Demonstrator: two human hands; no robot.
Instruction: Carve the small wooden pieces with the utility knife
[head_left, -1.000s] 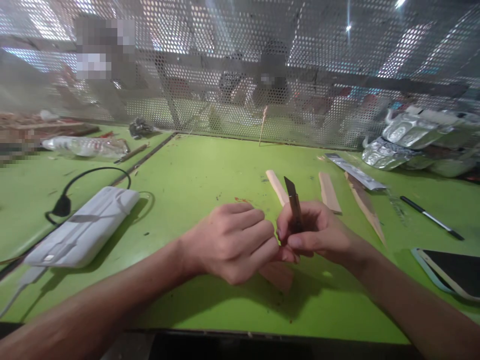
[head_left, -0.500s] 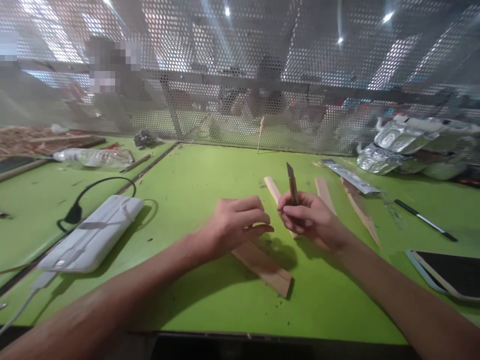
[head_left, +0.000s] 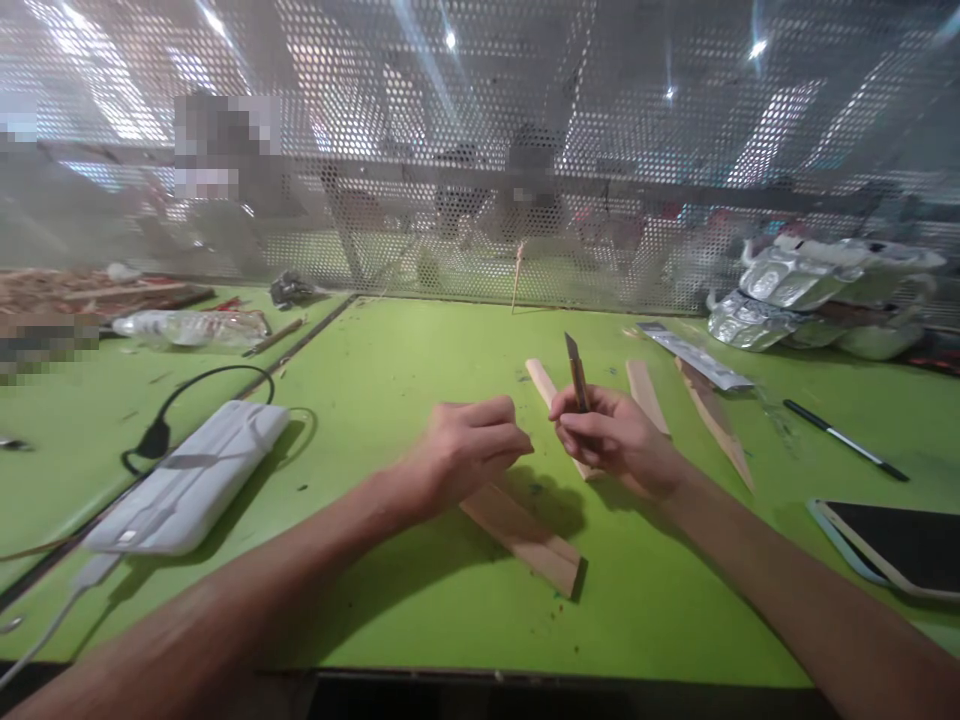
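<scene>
On our green table (head_left: 405,350), a power bank (head_left: 187,485) lies at left. Our left hand (head_left: 476,450) bends its fingers inward above the far end of a wood slat (head_left: 529,540); whether they pinch anything, we cannot tell. Next, a second slat (head_left: 542,380) slants partly behind our right hand (head_left: 615,432), which grips a knife (head_left: 576,375), blade pointing up. Farther right we see a third slat (head_left: 647,395), a pointed stick (head_left: 716,420), a pen (head_left: 844,439) and a phone (head_left: 900,545).
</scene>
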